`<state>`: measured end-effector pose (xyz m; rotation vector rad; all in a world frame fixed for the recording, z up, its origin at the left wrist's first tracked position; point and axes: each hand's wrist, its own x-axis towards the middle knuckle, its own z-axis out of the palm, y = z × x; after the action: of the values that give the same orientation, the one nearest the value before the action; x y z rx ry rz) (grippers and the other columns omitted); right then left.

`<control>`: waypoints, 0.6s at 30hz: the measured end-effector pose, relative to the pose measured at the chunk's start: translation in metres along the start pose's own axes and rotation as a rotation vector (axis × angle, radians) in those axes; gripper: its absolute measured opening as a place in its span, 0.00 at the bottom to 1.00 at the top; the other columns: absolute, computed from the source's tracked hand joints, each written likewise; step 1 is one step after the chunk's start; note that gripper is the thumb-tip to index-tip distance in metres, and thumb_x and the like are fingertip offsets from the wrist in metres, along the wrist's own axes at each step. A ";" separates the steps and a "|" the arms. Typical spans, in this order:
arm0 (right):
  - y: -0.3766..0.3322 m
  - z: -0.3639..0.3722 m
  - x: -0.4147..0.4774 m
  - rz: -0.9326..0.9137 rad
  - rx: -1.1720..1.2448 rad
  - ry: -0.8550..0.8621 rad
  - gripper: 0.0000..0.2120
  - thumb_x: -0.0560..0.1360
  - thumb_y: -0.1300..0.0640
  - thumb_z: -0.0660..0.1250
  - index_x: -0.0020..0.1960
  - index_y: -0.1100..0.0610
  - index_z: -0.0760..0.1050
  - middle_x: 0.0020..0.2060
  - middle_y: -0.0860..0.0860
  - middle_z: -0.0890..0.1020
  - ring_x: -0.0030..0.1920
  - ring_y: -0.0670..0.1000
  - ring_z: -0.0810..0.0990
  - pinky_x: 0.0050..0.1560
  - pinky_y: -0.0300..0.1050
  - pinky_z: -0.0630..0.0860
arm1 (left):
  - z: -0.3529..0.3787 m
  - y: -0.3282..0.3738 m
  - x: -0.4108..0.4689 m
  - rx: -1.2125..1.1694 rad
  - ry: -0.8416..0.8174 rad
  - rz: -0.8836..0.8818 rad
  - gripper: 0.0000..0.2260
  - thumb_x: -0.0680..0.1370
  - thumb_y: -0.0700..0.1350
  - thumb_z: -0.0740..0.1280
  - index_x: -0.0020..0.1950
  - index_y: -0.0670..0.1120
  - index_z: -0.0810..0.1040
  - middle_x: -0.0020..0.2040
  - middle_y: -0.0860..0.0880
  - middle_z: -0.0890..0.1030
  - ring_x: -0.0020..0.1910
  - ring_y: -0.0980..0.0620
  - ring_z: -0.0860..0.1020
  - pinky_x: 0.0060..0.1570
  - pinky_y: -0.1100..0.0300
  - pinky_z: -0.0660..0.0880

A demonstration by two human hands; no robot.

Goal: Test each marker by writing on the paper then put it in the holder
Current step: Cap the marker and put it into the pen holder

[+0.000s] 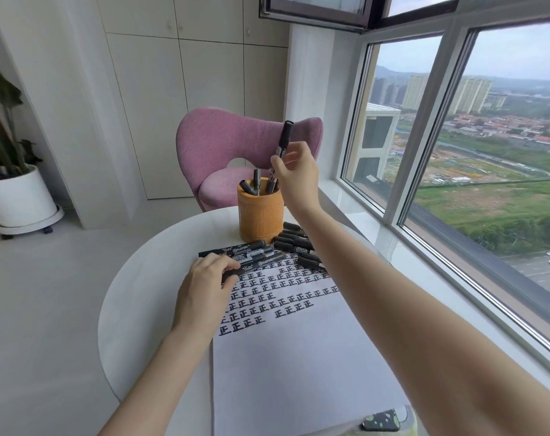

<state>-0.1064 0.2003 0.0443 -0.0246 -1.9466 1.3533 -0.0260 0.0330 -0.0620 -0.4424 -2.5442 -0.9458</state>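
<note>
Right hand is pinching the marker upright, feeding its lower end into the holder at 12 o'clock of the paper; left hand is grasping the next marker at 11 o'clock, probably staging it for testing

The marker in my right hand looks like black plastic with a faint sheen. The holder is matt, tan and finely ribbed, wood-like. My paper is plain matt white. The table is smooth and slightly glossy. The chair wears nubbly pink cloth.
</note>
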 end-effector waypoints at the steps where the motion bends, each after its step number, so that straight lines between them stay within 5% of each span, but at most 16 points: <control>1: 0.000 0.003 0.002 -0.004 -0.015 0.001 0.11 0.77 0.62 0.65 0.58 0.60 0.71 0.42 0.50 0.76 0.43 0.46 0.75 0.46 0.38 0.72 | 0.000 0.000 0.000 0.006 0.002 -0.003 0.08 0.74 0.40 0.69 0.53 0.47 0.80 0.50 0.52 0.79 0.52 0.51 0.73 0.52 0.56 0.74; 5: 0.008 0.011 0.000 -0.027 -0.128 -0.013 0.20 0.76 0.65 0.63 0.67 0.58 0.65 0.42 0.50 0.76 0.45 0.52 0.76 0.47 0.49 0.74 | 0.001 -0.001 0.001 0.014 -0.001 -0.003 0.09 0.75 0.40 0.69 0.54 0.48 0.80 0.51 0.52 0.79 0.53 0.52 0.73 0.53 0.56 0.74; 9: 0.019 0.018 -0.002 -0.017 -0.318 -0.054 0.30 0.77 0.63 0.60 0.76 0.49 0.54 0.42 0.50 0.77 0.43 0.54 0.76 0.38 0.47 0.69 | 0.004 -0.003 0.002 0.031 -0.014 -0.002 0.10 0.75 0.41 0.69 0.55 0.48 0.80 0.52 0.52 0.79 0.53 0.51 0.73 0.53 0.57 0.73; 13: 0.026 0.016 -0.004 0.001 -0.529 -0.148 0.24 0.79 0.60 0.57 0.74 0.49 0.60 0.54 0.54 0.80 0.51 0.57 0.77 0.43 0.47 0.69 | 0.006 -0.002 0.002 0.049 -0.011 0.015 0.10 0.75 0.41 0.69 0.56 0.48 0.80 0.52 0.52 0.79 0.53 0.52 0.73 0.53 0.58 0.72; 16: 0.033 0.014 -0.007 -0.010 -0.609 -0.142 0.20 0.80 0.58 0.55 0.72 0.50 0.66 0.64 0.57 0.71 0.59 0.58 0.74 0.48 0.48 0.68 | 0.009 -0.001 0.002 0.061 -0.004 0.017 0.10 0.75 0.42 0.68 0.56 0.48 0.79 0.52 0.52 0.79 0.53 0.51 0.73 0.52 0.58 0.70; 18: 0.037 0.013 -0.010 -0.022 -0.616 -0.150 0.23 0.80 0.59 0.55 0.74 0.51 0.61 0.66 0.58 0.66 0.57 0.59 0.74 0.45 0.47 0.67 | 0.010 -0.001 0.002 0.080 0.003 0.020 0.10 0.75 0.42 0.68 0.56 0.48 0.79 0.53 0.52 0.79 0.54 0.51 0.73 0.52 0.58 0.70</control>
<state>-0.1209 0.2024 0.0070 -0.2007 -2.4134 0.7123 -0.0312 0.0391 -0.0688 -0.4422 -2.5594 -0.8333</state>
